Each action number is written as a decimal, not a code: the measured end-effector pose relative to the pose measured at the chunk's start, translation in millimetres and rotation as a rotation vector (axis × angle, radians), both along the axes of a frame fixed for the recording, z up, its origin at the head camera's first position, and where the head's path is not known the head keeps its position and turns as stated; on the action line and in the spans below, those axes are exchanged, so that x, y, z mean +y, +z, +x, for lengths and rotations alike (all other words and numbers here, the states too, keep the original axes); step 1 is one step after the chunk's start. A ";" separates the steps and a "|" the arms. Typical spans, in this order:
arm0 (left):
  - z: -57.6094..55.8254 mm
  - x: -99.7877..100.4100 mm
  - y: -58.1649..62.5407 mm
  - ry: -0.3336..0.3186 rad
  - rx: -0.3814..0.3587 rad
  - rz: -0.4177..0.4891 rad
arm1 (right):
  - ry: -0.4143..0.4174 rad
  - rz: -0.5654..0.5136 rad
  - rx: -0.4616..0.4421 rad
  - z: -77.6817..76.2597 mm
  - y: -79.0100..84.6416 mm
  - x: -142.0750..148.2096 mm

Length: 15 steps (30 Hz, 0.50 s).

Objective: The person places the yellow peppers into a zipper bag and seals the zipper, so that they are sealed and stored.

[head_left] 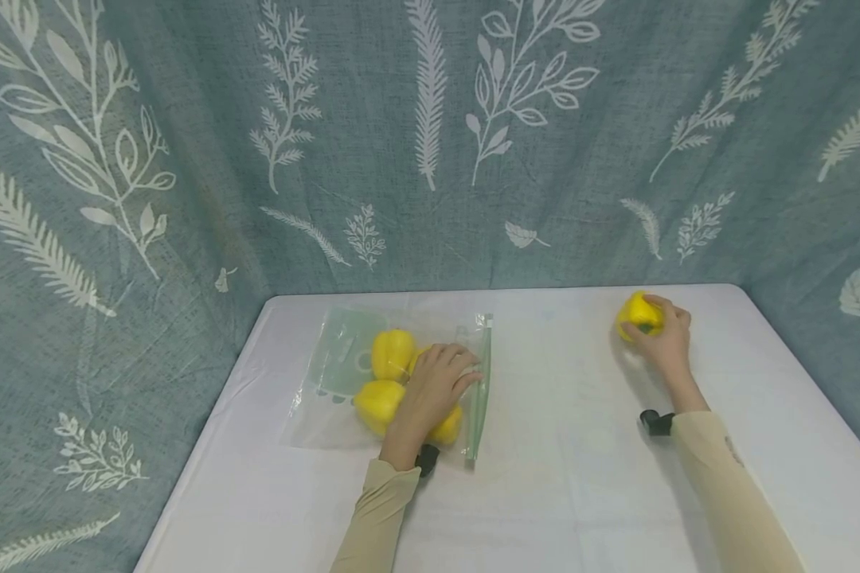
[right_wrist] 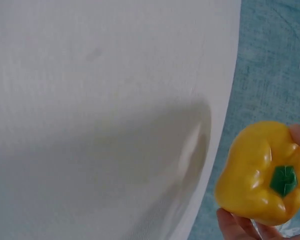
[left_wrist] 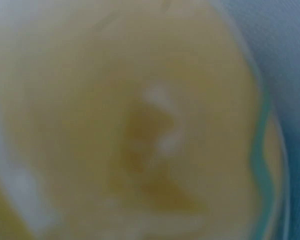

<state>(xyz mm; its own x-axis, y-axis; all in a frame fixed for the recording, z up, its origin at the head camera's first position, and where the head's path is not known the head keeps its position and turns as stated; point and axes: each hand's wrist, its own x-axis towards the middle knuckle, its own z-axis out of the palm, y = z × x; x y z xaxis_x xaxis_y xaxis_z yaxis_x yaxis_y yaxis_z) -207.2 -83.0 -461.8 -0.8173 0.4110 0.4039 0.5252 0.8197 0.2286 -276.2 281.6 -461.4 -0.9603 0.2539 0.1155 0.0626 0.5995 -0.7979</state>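
Observation:
My right hand (head_left: 662,334) grips a yellow bell pepper (head_left: 632,314) near the far right of the table. In the right wrist view, thumb and fingers hold the pepper (right_wrist: 255,172) from both sides, its green stem end (right_wrist: 283,181) showing. My left hand (head_left: 433,390) rests over a clear zip bag (head_left: 315,422) lying flat, fingertips close to its green zip edge (head_left: 482,398). Inside show a lobed yellow pepper (head_left: 392,354) and a smooth yellow piece (head_left: 378,404); other yellow pieces (head_left: 446,426) are partly hidden by the hand. The left wrist view is a yellowish blur behind plastic.
A white cloth covers the table (head_left: 552,493). Blue-green curtains (head_left: 416,231) with white leaf prints hang behind it and along both sides. A black wrist camera (head_left: 657,422) sits beside the right sleeve, another (head_left: 427,460) beside the left.

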 end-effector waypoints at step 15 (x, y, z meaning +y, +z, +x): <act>2.2 -0.1 -0.5 0.001 0.005 -0.007 | 0.086 0.011 0.054 11.8 -4.9 -23.8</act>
